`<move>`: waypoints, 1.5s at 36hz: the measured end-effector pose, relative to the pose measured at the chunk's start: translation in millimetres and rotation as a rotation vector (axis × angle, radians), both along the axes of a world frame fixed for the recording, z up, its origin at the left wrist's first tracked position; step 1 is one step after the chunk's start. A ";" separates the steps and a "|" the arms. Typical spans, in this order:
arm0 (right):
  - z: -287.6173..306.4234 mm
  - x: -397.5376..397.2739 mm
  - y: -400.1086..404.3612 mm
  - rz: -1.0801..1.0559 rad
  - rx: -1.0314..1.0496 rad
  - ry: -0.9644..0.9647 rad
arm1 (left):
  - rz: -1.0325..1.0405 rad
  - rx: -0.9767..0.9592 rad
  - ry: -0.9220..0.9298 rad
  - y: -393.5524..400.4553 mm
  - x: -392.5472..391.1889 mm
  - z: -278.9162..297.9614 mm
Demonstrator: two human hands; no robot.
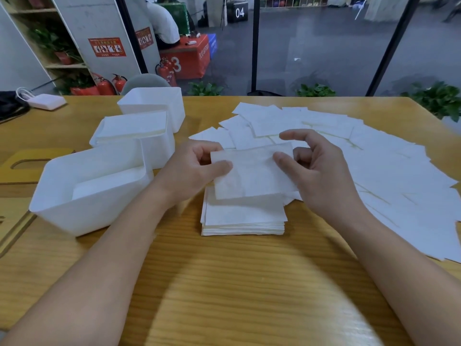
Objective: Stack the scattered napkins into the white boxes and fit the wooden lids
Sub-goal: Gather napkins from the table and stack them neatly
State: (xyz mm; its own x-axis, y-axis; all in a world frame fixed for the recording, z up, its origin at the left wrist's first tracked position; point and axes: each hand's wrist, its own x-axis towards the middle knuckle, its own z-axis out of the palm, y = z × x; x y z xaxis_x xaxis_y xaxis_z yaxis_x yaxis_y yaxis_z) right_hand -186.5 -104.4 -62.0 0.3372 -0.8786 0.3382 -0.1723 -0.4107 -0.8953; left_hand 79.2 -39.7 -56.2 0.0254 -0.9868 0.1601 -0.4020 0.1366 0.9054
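1. Napkin (pixel 252 171) — I'm pinching it flat between my left hand (pixel 197 168) and right hand (pixel 316 171), just above the stack (pixel 243 218).
2. Its long axis is running left to right, face up.
3. I'm risking a skewed drop — uneven release would misalign the stack beside the white box (pixel 89 191).

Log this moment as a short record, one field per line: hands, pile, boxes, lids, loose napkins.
left hand: pinching napkin
right hand: thumb on the napkin
pile: squared stack on table, under the napkin
boxes: near box part filled; middle box full; far box contents hidden
lids: off, flat beside boxes
loose napkins: spread on the right
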 end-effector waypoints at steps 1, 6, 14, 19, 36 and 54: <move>-0.8 -0.3 0.3 -0.001 -0.003 0.044 | -0.018 0.028 -0.032 0.4 1.0 0.4; -6.8 0.8 4.8 0.065 0.015 0.315 | -0.047 0.190 -0.248 4.5 2.1 5.2; -15.1 0.4 4.1 0.028 -0.058 0.467 | -0.054 0.297 -0.390 6.9 1.5 8.0; -27.1 1.9 -6.4 -0.110 -0.218 0.671 | -0.050 0.277 -0.458 3.3 2.8 2.9; -34.3 8.4 -19.6 0.099 -0.290 0.634 | 0.027 0.037 -0.642 -13.4 -4.2 -33.5; -27.6 7.5 -10.2 0.012 -0.405 0.510 | 0.023 -0.201 -0.336 2.7 -21.1 -13.6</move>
State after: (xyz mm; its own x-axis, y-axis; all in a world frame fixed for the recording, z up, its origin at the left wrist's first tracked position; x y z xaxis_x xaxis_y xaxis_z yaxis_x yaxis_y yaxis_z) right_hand -179.0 -114.6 -89.6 0.5518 -0.7105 0.4368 -0.5282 -0.7030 -0.4762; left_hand 58.1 -37.0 -69.8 -0.0397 -0.9347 0.3533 -0.6765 0.2854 0.6789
